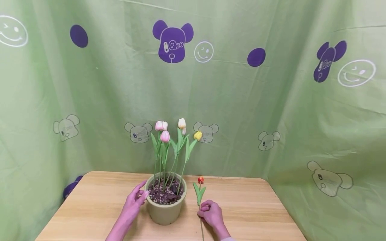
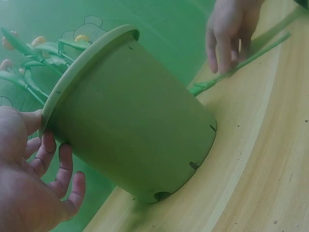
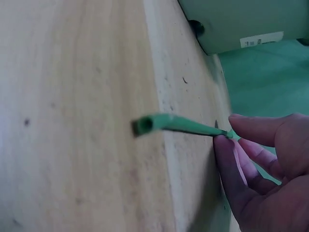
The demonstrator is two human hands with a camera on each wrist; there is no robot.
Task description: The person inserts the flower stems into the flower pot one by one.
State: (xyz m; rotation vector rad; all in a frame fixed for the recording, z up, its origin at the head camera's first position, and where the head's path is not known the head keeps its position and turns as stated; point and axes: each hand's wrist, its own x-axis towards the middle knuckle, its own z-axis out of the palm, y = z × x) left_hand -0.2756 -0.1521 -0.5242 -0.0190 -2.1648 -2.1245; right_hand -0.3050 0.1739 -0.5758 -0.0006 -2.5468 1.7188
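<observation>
An olive-green flower pot (image 1: 164, 213) filled with dark speckled soil (image 1: 159, 196) stands upright on the table. Several artificial tulips rise from it, among them pink tulips (image 1: 165, 136), a pale cream tulip (image 1: 182, 123) and a yellow tulip (image 1: 198, 135). With thumb over the rim and fingers under its lip, my left hand (image 1: 132, 203) grips the pot's left side. To the right of the pot, my right hand (image 1: 212, 213) pinches the stem of a red tulip (image 1: 200, 180) between thumb and fingers. Its hollow green stem end (image 3: 149, 123) points away from the fingers in the right wrist view.
The light wooden table (image 1: 253, 207) runs under the pot and both hands, with small dark crumbs on its surface. Behind it and at both sides hangs a green curtain (image 1: 229, 100) printed with bear heads and smiley faces.
</observation>
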